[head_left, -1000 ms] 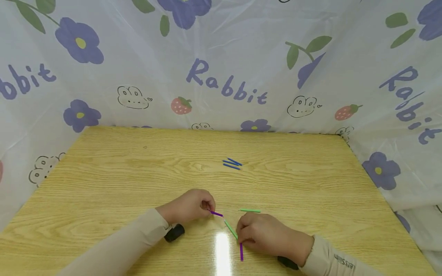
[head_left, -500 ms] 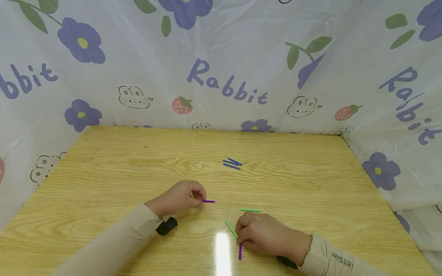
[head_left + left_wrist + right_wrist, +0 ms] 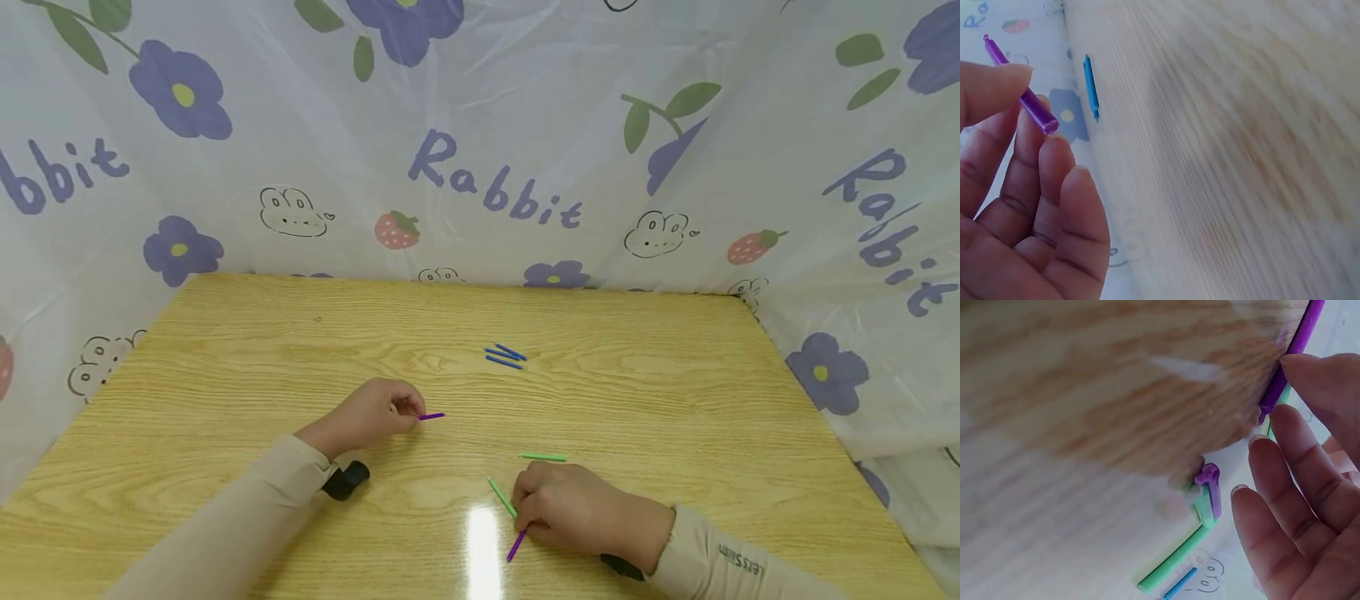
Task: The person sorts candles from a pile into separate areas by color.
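In the head view my left hand [image 3: 367, 412] pinches a thin purple candle [image 3: 432, 416]. The left wrist view shows the candle [image 3: 1039, 114] between thumb and forefinger, its wick end pointing up and left; the other fingers are loosely curled. My right hand [image 3: 570, 508] pinches a second purple candle [image 3: 516, 547] low over the table, by one end in the right wrist view. A green candle [image 3: 501, 496] touches or runs under the right fingertips. Another green candle [image 3: 543, 457] lies just beyond that hand. In the right wrist view, a short purple piece [image 3: 1212, 494] lies near the fingertips.
Several blue candles [image 3: 504, 357] lie together farther back on the wooden table [image 3: 315, 358]. A white printed cloth [image 3: 525, 108] hangs behind and at both sides. A bright light reflection [image 3: 483, 550] falls on the table in front, left of the right hand.
My left hand has moved left and back, away from the green candle's tip, carrying its purple candle. The right hand stays in place, while its purple candle's lower end has swung left.
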A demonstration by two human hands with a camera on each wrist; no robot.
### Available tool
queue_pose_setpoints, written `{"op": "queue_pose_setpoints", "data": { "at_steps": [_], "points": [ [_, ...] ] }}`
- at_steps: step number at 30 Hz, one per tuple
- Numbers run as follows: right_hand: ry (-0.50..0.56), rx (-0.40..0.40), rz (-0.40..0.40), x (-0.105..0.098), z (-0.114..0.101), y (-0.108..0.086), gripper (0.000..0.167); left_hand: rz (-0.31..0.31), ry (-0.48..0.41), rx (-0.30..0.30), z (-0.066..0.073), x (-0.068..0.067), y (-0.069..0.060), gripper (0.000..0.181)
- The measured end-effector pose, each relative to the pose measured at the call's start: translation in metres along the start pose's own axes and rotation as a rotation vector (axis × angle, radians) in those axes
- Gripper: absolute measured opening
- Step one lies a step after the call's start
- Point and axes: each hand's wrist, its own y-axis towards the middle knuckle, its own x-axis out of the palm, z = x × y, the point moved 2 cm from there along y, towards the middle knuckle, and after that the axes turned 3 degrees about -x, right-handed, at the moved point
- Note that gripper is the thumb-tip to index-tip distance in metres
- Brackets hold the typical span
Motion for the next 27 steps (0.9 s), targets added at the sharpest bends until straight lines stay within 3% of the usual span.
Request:
{"op": "queue_pose_setpoints", "data": {
  "at_steps": [12,27],
  "points": [
    [0.034,0.027,-0.097,-0.003,0.0,0.004,0.017,0.049,-0.019,-0.058,-0.012,-0.013,-0.001,0.008],
    [-0.008,0.014,-0.128,-0.002,0.0,0.005,0.019,0.096,-0.003,-0.142,-0.023,-0.02,0.0,0.007]
  ]
}}
